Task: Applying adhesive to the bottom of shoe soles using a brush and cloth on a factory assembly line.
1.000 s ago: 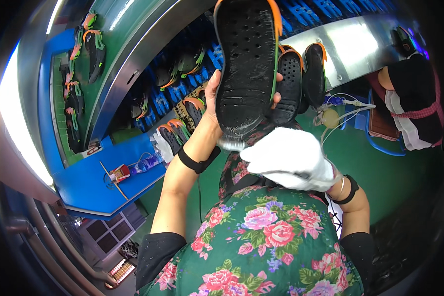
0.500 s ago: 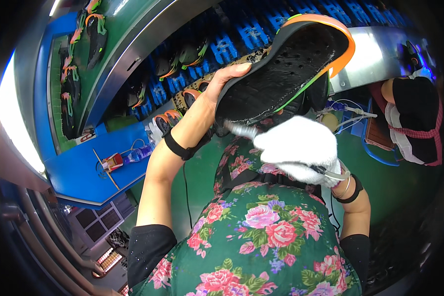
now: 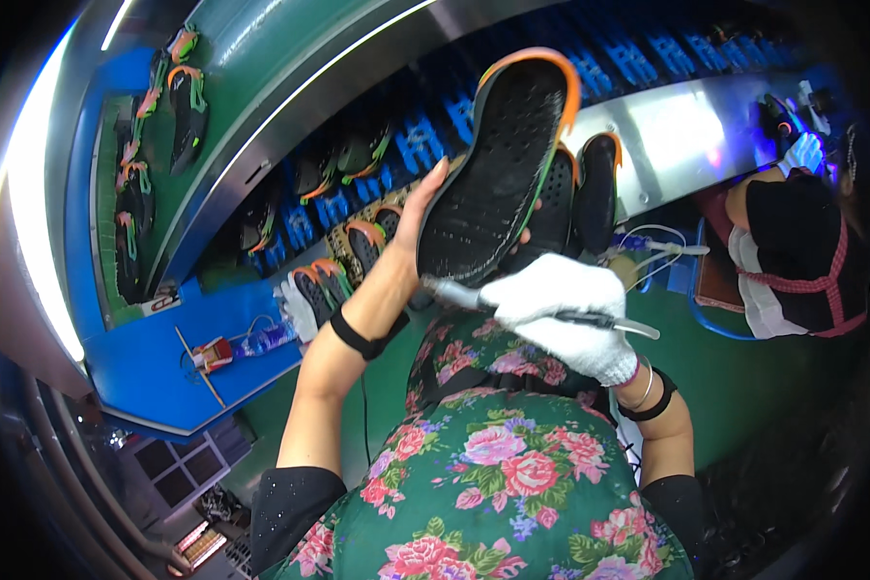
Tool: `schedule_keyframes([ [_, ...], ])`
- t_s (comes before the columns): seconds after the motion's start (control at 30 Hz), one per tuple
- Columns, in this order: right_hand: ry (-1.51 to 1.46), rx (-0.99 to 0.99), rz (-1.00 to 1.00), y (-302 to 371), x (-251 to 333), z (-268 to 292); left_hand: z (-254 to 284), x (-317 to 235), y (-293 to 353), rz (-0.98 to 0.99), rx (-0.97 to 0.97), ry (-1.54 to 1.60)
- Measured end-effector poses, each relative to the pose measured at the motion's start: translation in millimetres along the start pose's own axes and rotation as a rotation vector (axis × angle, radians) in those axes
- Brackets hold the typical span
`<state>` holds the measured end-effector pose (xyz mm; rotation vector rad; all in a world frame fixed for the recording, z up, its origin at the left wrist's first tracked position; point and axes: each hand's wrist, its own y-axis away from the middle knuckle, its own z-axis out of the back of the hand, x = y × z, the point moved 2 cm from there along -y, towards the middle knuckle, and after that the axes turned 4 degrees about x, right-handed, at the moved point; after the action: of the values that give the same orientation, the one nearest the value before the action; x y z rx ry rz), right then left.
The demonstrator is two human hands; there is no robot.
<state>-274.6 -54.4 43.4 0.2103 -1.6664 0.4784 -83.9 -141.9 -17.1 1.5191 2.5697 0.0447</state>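
Observation:
My left hand (image 3: 418,220) grips a black shoe sole (image 3: 501,159) with an orange and green rim, thumb along its left edge and fingertips showing at its right edge. The sole is held up with its hollow inner face toward me; small holes dot that face and pale streaks run along its near part. In a white knitted glove, my right hand (image 3: 563,307) closes around a thin-handled brush (image 3: 451,292), its clear tail sticking out to the right. The brush's tip is at the sole's near end; whether it touches I cannot tell.
Behind the held sole stand more black soles (image 3: 597,193). A conveyor with blue fixtures (image 3: 418,145) runs across the back, beside a metal panel (image 3: 667,130). On the left, a blue table (image 3: 150,372) bears a plastic bottle (image 3: 264,338). A co-worker (image 3: 793,242) is at right.
The sole has moved left and down and now stands more upright. My right hand has shifted slightly left with the brush, whose handle shows more fully. More soles are uncovered behind.

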Motion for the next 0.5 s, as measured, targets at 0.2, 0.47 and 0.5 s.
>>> schedule_keyframes([
  [0.2,0.668,-0.251,0.314,-31,10,45,7,43,18,-0.053,-0.112,0.065],
  [0.47,0.28,-0.024,0.218,-23,25,6,-11,31,31,-0.308,-0.348,-0.015],
  [0.5,0.117,-0.028,0.222,-21,21,5,-16,26,36,-0.312,-0.219,-0.072],
])
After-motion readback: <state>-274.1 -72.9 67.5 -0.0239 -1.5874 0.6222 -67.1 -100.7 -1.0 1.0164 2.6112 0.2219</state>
